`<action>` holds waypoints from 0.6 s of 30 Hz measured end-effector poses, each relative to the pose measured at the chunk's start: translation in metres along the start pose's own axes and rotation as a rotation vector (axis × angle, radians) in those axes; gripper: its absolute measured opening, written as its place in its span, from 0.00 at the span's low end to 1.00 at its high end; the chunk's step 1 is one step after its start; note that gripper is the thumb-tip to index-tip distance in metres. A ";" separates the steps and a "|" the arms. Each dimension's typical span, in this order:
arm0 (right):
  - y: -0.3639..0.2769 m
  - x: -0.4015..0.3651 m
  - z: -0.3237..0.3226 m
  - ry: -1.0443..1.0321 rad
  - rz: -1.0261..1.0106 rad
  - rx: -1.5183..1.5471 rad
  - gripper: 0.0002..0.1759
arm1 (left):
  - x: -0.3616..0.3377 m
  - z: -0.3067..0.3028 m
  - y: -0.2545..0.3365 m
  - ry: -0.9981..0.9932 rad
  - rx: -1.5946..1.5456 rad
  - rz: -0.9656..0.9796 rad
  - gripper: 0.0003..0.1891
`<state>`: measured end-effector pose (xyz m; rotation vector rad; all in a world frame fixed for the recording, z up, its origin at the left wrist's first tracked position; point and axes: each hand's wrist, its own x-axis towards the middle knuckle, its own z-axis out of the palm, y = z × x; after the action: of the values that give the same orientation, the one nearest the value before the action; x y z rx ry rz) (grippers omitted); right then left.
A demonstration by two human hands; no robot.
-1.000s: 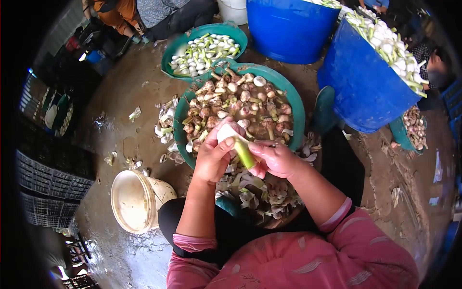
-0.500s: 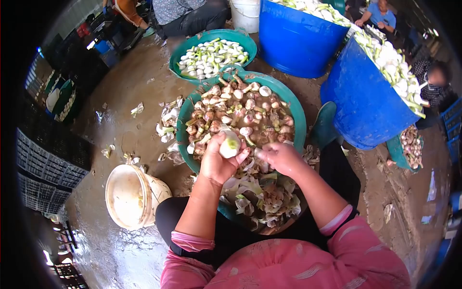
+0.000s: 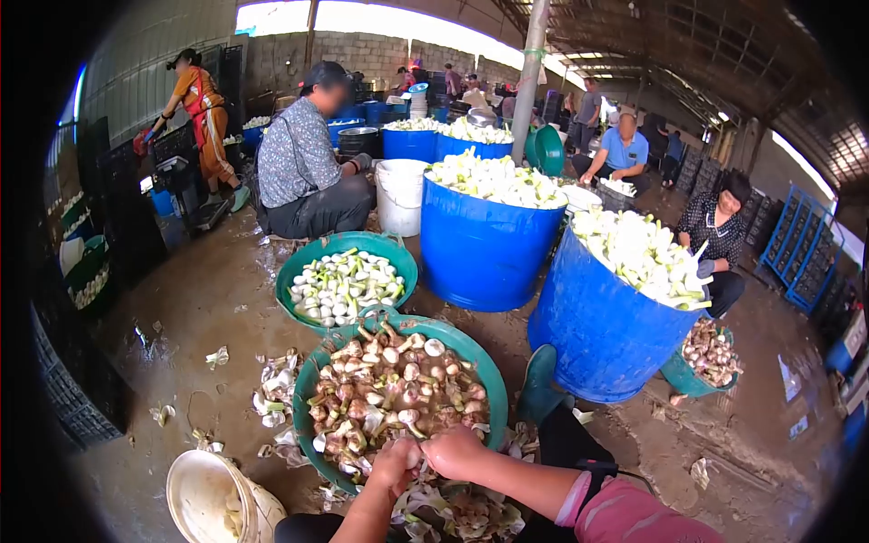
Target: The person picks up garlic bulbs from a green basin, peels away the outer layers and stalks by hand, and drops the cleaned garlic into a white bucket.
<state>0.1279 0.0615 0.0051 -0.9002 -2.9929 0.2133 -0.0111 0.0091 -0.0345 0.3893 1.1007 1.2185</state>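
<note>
White plastic, scuffed and stained, makes up the round bucket (image 3: 213, 502) lying tipped at the lower left on the wet brown concrete floor (image 3: 199, 317). Just right of it, pale torn garlic skins (image 3: 276, 403) are scattered along the outside of a large round teal plastic basin (image 3: 306, 418).

The basin is heaped with unpeeled, brownish-pink garlic bulbs (image 3: 389, 389). Behind it, and touching its far rim, sits a smaller teal plastic basin (image 3: 362, 238) holding peeled white bulbs with green stems (image 3: 344, 285).

At the near rim of the large basin the person's two hands meet, knuckles touching. The left hand (image 3: 396, 466) reaches down with its fingers buried among the bulbs and skins. I cannot tell whether it grips anything. The right hand (image 3: 453, 452) is curled into a loose fist with its back upward, and whatever it pinches is hidden. Below both hands lies a heap of discarded skins and stalk ends (image 3: 453, 511).

Further right a teal rubber boot (image 3: 540, 385) stands beside the basin. Behind it are two big blue plastic tubs, one upright (image 3: 484, 244) and one tilted (image 3: 602, 330), both piled with peeled white stalks. At the far right a small green basin (image 3: 679, 373) holds more unpeeled bulbs.
</note>
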 end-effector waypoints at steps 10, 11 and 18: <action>0.012 -0.002 0.039 0.309 0.629 1.520 0.10 | -0.035 0.011 0.023 -0.311 0.338 0.326 0.32; 0.006 -0.004 0.047 0.506 0.453 1.385 0.09 | -0.018 0.000 0.012 -0.188 0.384 0.217 0.37; 0.014 -0.006 0.014 0.546 0.559 2.337 0.10 | -0.018 0.015 0.015 -0.260 0.081 0.324 0.21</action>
<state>0.1405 0.0683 -0.0101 -0.7691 -0.4812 2.0286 -0.0059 0.0030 -0.0080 0.7897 0.8854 1.3630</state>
